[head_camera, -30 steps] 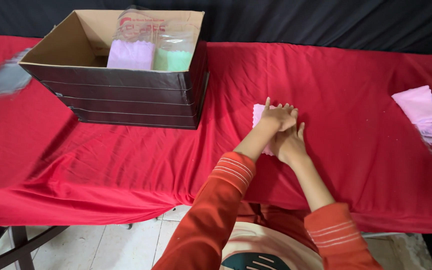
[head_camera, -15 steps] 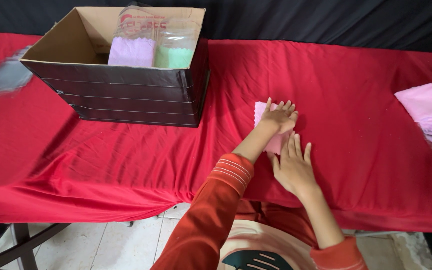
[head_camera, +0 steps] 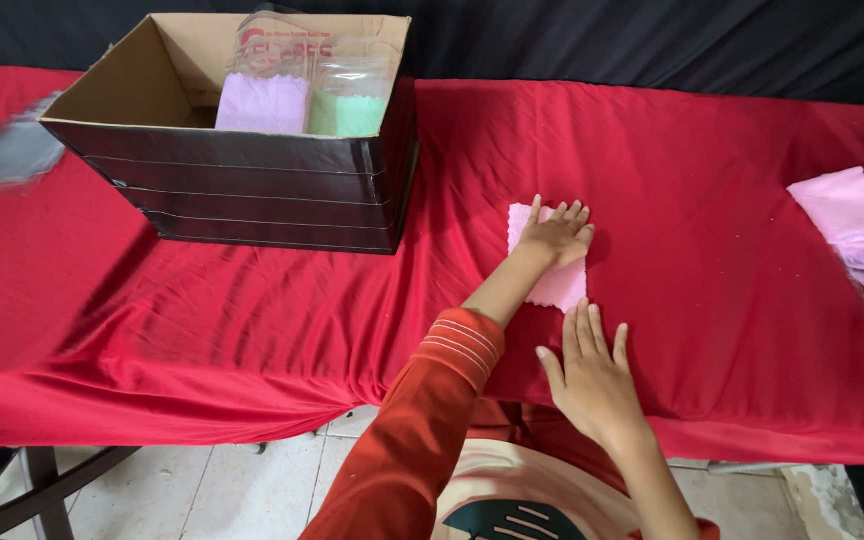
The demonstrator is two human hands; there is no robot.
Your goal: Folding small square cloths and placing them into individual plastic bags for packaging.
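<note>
While my left hand (head_camera: 558, 235) presses flat, fingers spread, on the small pale pink scallop-edged square cloth (head_camera: 558, 283) lying on the wrinkled red tablecloth (head_camera: 712, 200), my right hand (head_camera: 592, 375) rests open and empty just below it, touching the cloth's lower edge.

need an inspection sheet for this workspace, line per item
surface: table under a wrinkled red cloth
job's things: small pink cloth lying flat on the red cloth
clutter: open cardboard box at back left holding bagged purple and green cloths; pile of pink cloths at right edge; grey blurred thing at far left
grippers: left hand pressed flat on the pink cloth; right hand flat on the red cloth just below it, fingertips at its near edge
cables: nothing seen
surroundings: dark backdrop behind; tiled floor below
</note>
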